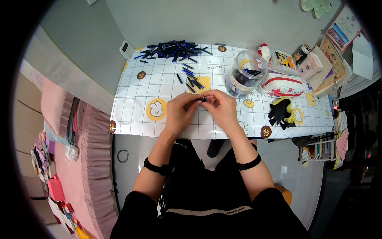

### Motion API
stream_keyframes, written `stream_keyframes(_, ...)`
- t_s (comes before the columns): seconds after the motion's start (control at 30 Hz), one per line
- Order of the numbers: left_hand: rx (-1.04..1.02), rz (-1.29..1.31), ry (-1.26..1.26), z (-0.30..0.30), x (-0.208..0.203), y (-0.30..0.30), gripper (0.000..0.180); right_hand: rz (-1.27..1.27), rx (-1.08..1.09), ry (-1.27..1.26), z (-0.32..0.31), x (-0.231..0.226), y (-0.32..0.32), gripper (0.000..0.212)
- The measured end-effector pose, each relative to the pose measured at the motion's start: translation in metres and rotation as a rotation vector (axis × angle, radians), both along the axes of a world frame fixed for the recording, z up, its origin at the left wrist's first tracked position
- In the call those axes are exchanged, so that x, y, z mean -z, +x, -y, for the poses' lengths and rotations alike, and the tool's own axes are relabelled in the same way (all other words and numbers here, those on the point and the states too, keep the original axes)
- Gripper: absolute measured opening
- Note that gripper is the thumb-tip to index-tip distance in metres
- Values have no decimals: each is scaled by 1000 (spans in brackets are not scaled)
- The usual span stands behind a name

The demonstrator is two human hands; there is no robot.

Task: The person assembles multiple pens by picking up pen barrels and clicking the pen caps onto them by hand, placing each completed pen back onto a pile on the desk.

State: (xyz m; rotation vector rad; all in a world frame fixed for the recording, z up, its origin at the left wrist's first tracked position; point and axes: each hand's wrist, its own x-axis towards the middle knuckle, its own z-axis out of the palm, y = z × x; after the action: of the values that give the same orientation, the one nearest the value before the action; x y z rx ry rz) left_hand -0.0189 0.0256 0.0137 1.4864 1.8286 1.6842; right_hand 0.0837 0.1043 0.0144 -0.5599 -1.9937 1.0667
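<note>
My left hand [180,110] and my right hand [221,108] meet over the near middle of the table, fingers pinched together. Between the fingertips they hold a small dark ink cartridge [202,99], mostly hidden by the fingers. Just beyond my hands lie several loose dark blue and black ink cartridges [195,83] on the tablecloth. Farther back, a large heap of the same cartridges [171,51] spreads along the wall. To the right of my hands stands a clear plastic jar [238,85] with more cartridges inside, its mouth uncovered.
A clear round lid [128,110] lies at the left. Black and yellow gloves [281,113] rest at the right, near a white and red pouch [283,85]. A small white digital device [127,49] stands in the back left corner. Notebooks [331,59] lean at the far right.
</note>
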Motion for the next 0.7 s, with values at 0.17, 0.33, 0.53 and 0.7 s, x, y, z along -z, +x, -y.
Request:
stream_keyframes(0.17, -64, -41, 49, -8, 7, -3, 11, -4, 25, 243, -3, 7, -8, 21)
stream_keyframes(0.33, -125, -263, -32, -6, -7, -8, 11, 60, 93, 483, -1, 6, -11, 20)
stream_keyframes(0.53, 66, -177, 82, -8, -29, 3, 12, -72, 98, 346, 1, -20, 11, 22)
stream_keyframes(0.7, 95, -216, 245, -23, -55, 14, 15, -152, 186, 389, -7, -54, 28, 22)
